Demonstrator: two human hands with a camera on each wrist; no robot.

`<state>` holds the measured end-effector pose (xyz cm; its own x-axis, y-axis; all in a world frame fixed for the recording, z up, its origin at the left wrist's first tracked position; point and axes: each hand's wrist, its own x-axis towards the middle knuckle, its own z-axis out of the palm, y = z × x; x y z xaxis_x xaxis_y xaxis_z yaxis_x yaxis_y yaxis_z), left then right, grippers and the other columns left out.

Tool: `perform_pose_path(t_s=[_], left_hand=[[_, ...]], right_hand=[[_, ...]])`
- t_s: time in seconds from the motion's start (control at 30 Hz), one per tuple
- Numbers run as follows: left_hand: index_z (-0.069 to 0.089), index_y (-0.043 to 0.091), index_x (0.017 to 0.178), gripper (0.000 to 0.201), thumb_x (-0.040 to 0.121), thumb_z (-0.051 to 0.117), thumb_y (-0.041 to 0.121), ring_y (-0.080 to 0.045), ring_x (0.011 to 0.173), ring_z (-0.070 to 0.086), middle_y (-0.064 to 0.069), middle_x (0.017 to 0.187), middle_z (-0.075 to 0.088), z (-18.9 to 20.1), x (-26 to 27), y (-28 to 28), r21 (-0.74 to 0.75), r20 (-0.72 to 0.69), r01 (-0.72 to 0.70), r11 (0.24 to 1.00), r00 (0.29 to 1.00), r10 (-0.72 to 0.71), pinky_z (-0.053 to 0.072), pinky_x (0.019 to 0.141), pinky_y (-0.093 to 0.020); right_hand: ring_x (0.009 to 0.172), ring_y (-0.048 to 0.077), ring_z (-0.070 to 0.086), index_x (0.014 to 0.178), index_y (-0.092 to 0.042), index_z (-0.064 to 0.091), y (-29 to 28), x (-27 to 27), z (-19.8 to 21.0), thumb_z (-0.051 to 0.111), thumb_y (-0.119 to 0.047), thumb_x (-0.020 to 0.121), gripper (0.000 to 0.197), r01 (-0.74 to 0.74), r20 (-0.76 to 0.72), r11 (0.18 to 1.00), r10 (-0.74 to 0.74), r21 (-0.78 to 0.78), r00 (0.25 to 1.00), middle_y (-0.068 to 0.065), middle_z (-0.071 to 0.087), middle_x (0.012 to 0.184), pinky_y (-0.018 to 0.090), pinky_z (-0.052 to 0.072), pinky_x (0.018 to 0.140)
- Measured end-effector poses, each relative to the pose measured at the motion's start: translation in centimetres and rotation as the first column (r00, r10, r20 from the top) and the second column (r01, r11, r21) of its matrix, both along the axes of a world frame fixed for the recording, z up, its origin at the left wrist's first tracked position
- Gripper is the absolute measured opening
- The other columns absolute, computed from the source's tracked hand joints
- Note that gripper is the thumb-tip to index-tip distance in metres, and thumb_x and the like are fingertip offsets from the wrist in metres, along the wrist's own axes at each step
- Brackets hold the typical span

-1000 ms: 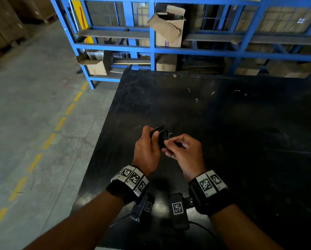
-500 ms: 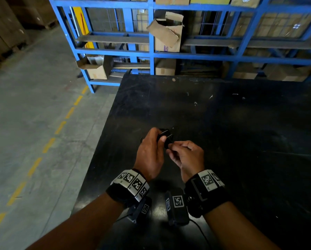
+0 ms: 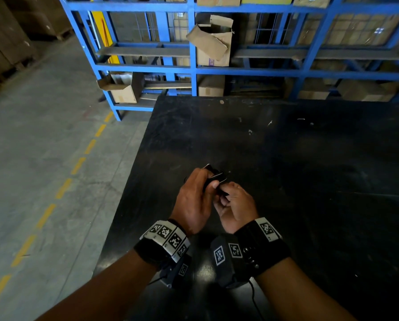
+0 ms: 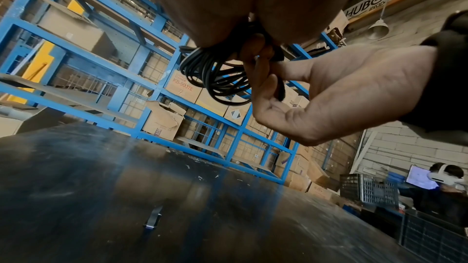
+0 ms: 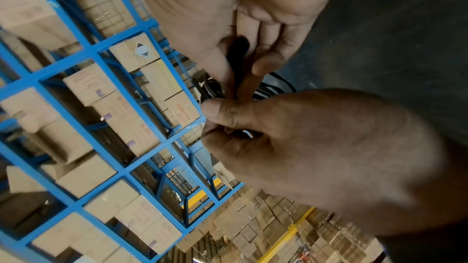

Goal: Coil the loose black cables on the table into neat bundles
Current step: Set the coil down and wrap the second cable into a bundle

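A small coil of black cable (image 3: 213, 174) is held above the black table (image 3: 309, 181) near its left front. My left hand (image 3: 211, 184) grips the coil from the left, thumb across it. In the left wrist view the coil's loops (image 4: 215, 75) hang below that hand (image 4: 253, 33). My right hand (image 3: 222, 193) sits just to the right and pinches a short black end piece (image 5: 238, 51) of the cable between thumb and fingers (image 5: 263, 67). The left hand (image 5: 215, 119) covers most of the coil (image 5: 211, 87) in the right wrist view.
A small dark strip (image 4: 153, 219) lies on the table below the hands. Blue shelving (image 3: 194, 68) with cardboard boxes (image 3: 213, 46) stands behind the table's far edge. Concrete floor with a yellow dashed line (image 3: 63, 188) is to the left. Another person (image 4: 445, 183) works far right.
The right hand has rolled its wrist so the palm faces more upward, and it has drawn closer to the left hand. The left hand keeps its grip on the coil.
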<state>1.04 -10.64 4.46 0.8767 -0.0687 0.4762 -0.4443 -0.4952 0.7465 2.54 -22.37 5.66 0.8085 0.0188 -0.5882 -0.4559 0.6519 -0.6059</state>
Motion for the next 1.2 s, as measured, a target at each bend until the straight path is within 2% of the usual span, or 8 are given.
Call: perform_pose_path(t_s=[0.23, 0.37, 0.47, 0.67, 0.83, 0.97, 1.07, 1.2], left_hand=[[0.059, 0.005, 0.101, 0.016, 0.106, 0.050, 0.017, -0.020, 0.080, 0.064, -0.007, 0.091, 0.063, 0.2, -0.4, -0.4, -0.085, -0.034, 0.044, 0.995, 0.998, -0.047, 0.052, 0.069, -0.028], [0.058, 0.003, 0.100, 0.012, 0.105, 0.051, 0.010, -0.017, 0.078, 0.069, -0.007, 0.088, 0.067, 1.0, -0.7, -0.6, -0.175, -0.056, 0.094, 0.980, 0.993, -0.106, 0.054, 0.069, -0.025], [0.053, 0.001, 0.103, 0.008, 0.104, 0.052, 0.009, -0.013, 0.077, 0.070, -0.003, 0.087, 0.068, 1.0, -0.7, -0.7, -0.252, -0.091, 0.069, 0.965, 0.991, -0.094, 0.055, 0.070, -0.025], [0.051, 0.005, 0.114, 0.012, 0.103, 0.054, 0.009, -0.022, 0.097, 0.072, -0.006, 0.104, 0.070, 1.5, -0.5, -0.9, -0.373, -0.121, 0.070, 0.925, 0.985, -0.124, 0.061, 0.084, -0.039], [0.055, 0.005, 0.099, 0.006, 0.101, 0.055, 0.010, -0.015, 0.080, 0.064, 0.000, 0.088, 0.063, 1.1, 0.2, -0.5, -0.349, -0.109, -0.012, 0.937, 0.994, -0.028, 0.054, 0.073, -0.034], [0.058, 0.007, 0.095, 0.007, 0.102, 0.056, 0.011, -0.024, 0.078, 0.066, -0.005, 0.086, 0.065, 1.0, 0.2, -0.2, -0.301, -0.090, -0.024, 0.953, 0.996, -0.004, 0.056, 0.072, -0.042], [0.058, 0.010, 0.093, 0.008, 0.101, 0.057, 0.014, -0.018, 0.075, 0.066, 0.003, 0.081, 0.066, 0.8, 0.3, 0.1, -0.310, -0.116, -0.050, 0.949, 0.993, 0.014, 0.056, 0.071, -0.040], [0.059, 0.009, 0.095, 0.009, 0.101, 0.057, 0.015, -0.017, 0.080, 0.070, 0.004, 0.085, 0.069, 0.8, 0.4, 0.5, -0.305, -0.141, -0.061, 0.950, 0.990, 0.018, 0.059, 0.075, -0.039]], right_hand=[[0.065, 0.010, 0.058, 0.094, -0.014, 0.063, -0.4, -0.1, 0.2, 0.059, -0.004, 0.091, 0.011, -0.071, 0.088, 0.994, 0.063, 0.089, 0.994, 0.001, 0.066, 0.071, 0.025, 0.044, 0.069], [0.095, 0.021, 0.066, 0.118, -0.007, 0.063, -0.8, -0.6, 0.6, 0.066, -0.011, 0.077, 0.041, -0.089, 0.143, 0.986, 0.068, 0.140, 0.987, 0.015, 0.071, 0.104, 0.033, 0.045, 0.094], [0.116, 0.029, 0.062, 0.134, -0.002, 0.058, -0.8, -0.6, 0.7, 0.057, -0.007, 0.091, 0.043, -0.086, 0.136, 0.981, 0.062, 0.176, 0.989, 0.023, 0.067, 0.126, 0.038, 0.042, 0.104], [0.088, 0.019, 0.065, 0.126, -0.009, 0.059, -1.2, -0.6, 0.8, 0.053, -0.007, 0.096, 0.031, -0.075, 0.164, 0.974, 0.040, 0.214, 0.986, 0.011, 0.068, 0.097, 0.030, 0.048, 0.082], [0.068, 0.011, 0.056, 0.088, -0.013, 0.061, -1.2, -0.6, 1.0, 0.059, 0.001, 0.093, 0.016, -0.023, 0.133, 0.987, 0.002, 0.158, 0.991, 0.004, 0.061, 0.074, 0.024, 0.043, 0.069], [0.066, 0.010, 0.062, 0.085, -0.012, 0.067, -1.2, -1.0, 1.0, 0.067, 0.003, 0.090, 0.015, -0.013, 0.197, 0.997, 0.027, -0.073, 0.980, 0.004, 0.067, 0.072, 0.022, 0.047, 0.065], [0.071, 0.007, 0.071, 0.086, -0.011, 0.070, -1.5, -1.3, 0.5, 0.078, 0.004, 0.082, 0.017, 0.071, 0.387, 0.872, 0.141, -0.485, 0.911, 0.002, 0.075, 0.078, 0.018, 0.053, 0.065], [0.075, 0.008, 0.067, 0.095, -0.017, 0.072, -2.0, -2.0, -0.5, 0.081, -0.003, 0.078, 0.024, 0.394, 0.559, 0.409, 0.460, -0.823, 0.690, -0.007, 0.072, 0.091, 0.014, 0.052, 0.070]])
